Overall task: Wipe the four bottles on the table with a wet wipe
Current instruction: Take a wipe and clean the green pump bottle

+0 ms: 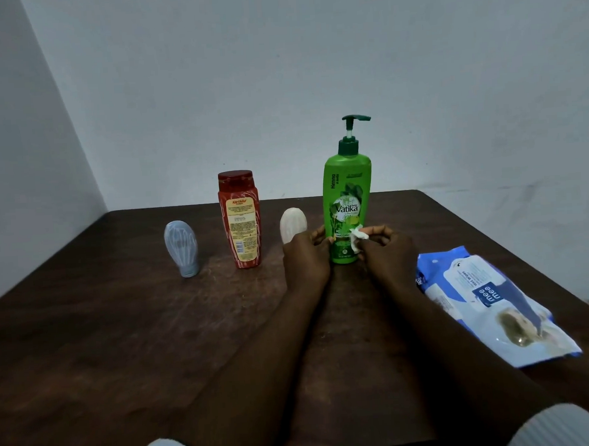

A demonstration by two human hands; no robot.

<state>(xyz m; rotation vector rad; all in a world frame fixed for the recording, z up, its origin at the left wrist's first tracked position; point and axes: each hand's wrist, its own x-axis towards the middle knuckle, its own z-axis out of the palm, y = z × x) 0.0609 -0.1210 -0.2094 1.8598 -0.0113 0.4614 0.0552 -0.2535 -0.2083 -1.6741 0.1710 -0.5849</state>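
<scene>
Grips green bottle (348,192) low with curled left hand (305,253); pinches wet wipe (357,240) in right hand (383,249). Seemingly presses it onto the bottle's front.

Green pump bottle (348,192) first: "Vatika" in big white letters across the front, "Henna" running up its upper left side. Lower down a word starts "SHA" before the wet wipe (357,240) covers it. Over to the red bottle (240,222): "Karthika" in red on the yellow label, small print and a barcode below, too fine to read. And the pack of wipes (495,301), seen upside down: "mee mee" on a dark blue patch, "Wet Wipes" beside it.
</scene>
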